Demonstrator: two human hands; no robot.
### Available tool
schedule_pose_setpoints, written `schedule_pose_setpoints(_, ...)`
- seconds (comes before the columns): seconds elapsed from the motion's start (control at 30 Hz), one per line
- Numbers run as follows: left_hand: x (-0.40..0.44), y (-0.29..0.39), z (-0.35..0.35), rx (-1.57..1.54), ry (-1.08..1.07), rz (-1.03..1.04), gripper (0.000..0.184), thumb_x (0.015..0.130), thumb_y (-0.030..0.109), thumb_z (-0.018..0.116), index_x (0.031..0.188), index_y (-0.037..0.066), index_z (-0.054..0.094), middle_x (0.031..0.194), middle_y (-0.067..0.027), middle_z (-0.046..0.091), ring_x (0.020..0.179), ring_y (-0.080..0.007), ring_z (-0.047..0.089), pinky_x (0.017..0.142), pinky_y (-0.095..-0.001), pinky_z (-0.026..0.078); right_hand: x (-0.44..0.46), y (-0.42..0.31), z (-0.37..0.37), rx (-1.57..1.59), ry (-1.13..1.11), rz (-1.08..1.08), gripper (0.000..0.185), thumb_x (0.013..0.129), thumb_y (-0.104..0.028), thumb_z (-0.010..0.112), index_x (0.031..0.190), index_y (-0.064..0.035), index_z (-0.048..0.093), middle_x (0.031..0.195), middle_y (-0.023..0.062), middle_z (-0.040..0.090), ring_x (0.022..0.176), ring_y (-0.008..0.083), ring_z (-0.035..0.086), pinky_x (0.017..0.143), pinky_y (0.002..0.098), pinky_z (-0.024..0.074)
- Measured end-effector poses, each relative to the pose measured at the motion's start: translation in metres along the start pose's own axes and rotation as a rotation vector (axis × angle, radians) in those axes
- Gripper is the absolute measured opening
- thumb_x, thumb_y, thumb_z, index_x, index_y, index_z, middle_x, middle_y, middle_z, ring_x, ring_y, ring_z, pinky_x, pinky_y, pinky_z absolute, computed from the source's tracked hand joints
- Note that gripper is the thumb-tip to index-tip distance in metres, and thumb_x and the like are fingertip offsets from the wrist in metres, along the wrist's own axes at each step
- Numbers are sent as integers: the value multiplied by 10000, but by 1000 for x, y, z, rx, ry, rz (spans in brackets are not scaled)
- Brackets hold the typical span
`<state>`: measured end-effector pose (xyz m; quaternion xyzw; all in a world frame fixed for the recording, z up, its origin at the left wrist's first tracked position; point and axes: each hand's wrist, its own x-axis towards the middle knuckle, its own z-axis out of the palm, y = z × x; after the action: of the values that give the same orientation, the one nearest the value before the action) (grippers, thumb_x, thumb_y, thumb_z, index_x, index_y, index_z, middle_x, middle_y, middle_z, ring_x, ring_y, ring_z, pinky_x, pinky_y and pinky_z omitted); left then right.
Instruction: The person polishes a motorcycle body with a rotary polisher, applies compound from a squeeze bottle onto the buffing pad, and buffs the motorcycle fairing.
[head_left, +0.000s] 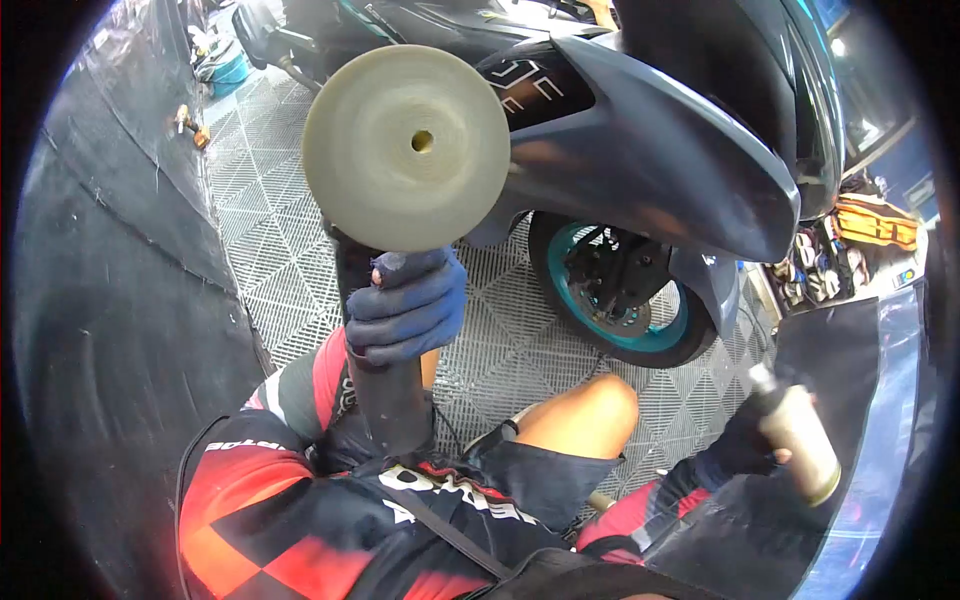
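My left hand [405, 310], in a dark blue glove, is closed around the black body of a polisher [390, 400]. The tool stands upright in front of me, and its round, pale yellowish-green pad [405, 190] faces the camera. Lower right, my right hand [742, 440], in a dark glove, grips a pale bottle [803, 450] with a light top. The bottle is tilted and smeared by motion. Beyond the pad is the dark grey fairing [640, 160] of a motorbike. Its front wheel [625, 290] has a teal rim.
A grey grid-tiled floor [285, 215] lies under the motorbike. Black sheeting [120, 280] hangs at left. An orange-and-black power tool [192, 128] and a teal bucket [222, 68] sit along that side. Several small items and an orange-yellow case [878, 222] are at far right.
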<state>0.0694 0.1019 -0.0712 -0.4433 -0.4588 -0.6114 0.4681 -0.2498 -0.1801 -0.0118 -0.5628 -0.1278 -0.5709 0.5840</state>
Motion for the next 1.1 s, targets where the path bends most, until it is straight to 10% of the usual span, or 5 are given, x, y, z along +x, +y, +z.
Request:
schedule_pose_setpoints(0.3,-5,-6,-18,-57,-79,-80,258,1022,225,451,1161,26,539,763,-94,676,653,-267,708,636,-465,608,116,48,161,122,-1563,38,861,692,-564,812,1264,-6,492,1014,84,611,892,204,587,868,333,425)
schedule_pose_setpoints(0.43,2,-6,-39,-142,-299,-205,345,1033,273,435,1306,70,488,843,-86,686,749,-296,719,693,-515,595,65,68,228,308,-714,-199,785,831,-506,730,1328,42,469,1020,141,654,846,246,619,863,375,493)
schedule_pose_setpoints(0.67,10,-14,-55,-268,-464,-194,364,1045,256,391,1288,-13,435,929,-170,679,849,-375,697,797,-546,576,58,40,267,307,-755,446,615,838,-479,733,1146,22,550,978,130,633,811,233,613,804,373,494)
schedule_pose_setpoints(0.73,13,-15,-59,-256,-533,-257,424,1047,290,381,1424,98,356,895,-84,645,766,-316,697,703,-536,570,41,52,227,-1151,-314,-662,523,844,-439,738,1016,16,548,935,127,610,790,228,597,783,363,484)
schedule_pose_setpoints(1.1,9,-23,-58,-256,-391,-129,313,1026,291,442,1152,16,519,791,-126,681,672,-322,700,638,-487,604,43,62,275,-826,-349,-607,350,901,-264,687,1031,28,543,904,151,604,776,249,602,771,394,495)
